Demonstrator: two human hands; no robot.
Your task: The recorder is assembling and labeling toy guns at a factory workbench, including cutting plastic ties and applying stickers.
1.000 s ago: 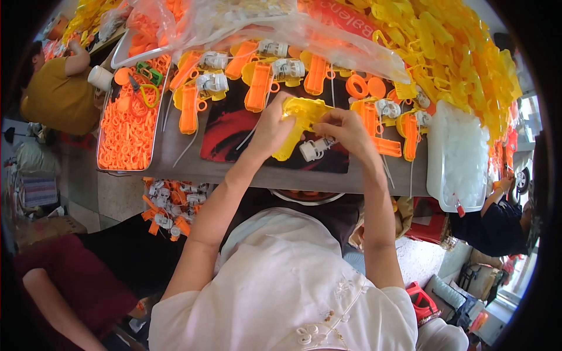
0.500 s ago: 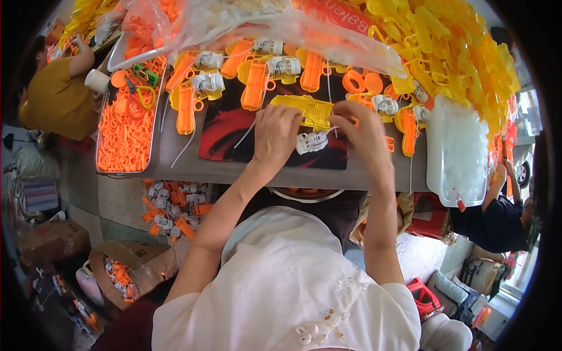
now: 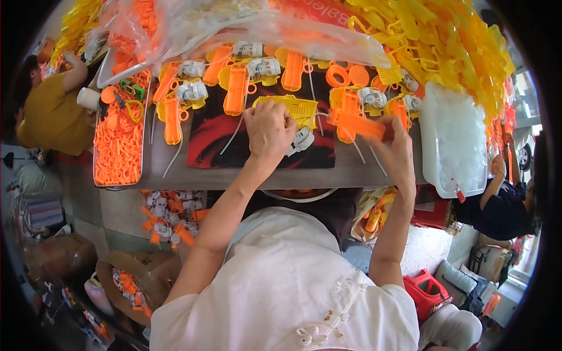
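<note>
My left hand (image 3: 270,130) is closed on the left end of a yellow plastic toy shell (image 3: 300,108), which lies on a black and red mat (image 3: 202,143). Beside that hand a white mechanism (image 3: 301,141) hangs from thin dark wires at the shell's near side. A pale tube (image 3: 320,124) sticks out at the shell's right end. To the right, my right hand (image 3: 396,146) pinches a long orange plastic part (image 3: 358,125), slightly blurred, in front of a half-assembled orange and yellow toy (image 3: 346,100). My left fingertips are partly hidden.
Several half-assembled toys (image 3: 237,88) with trailing tubes line the back of the table (image 3: 246,178). A tray of small orange parts (image 3: 120,146) stands left, a white tub (image 3: 436,158) right. Yellow shells (image 3: 439,41) are heaped behind, and a plastic bag (image 3: 252,29) overhangs the toys.
My right hand has moved right, away from the yellow shell, and taken hold of an orange part. The white mechanism has tilted. My left hand stays on the shell.
</note>
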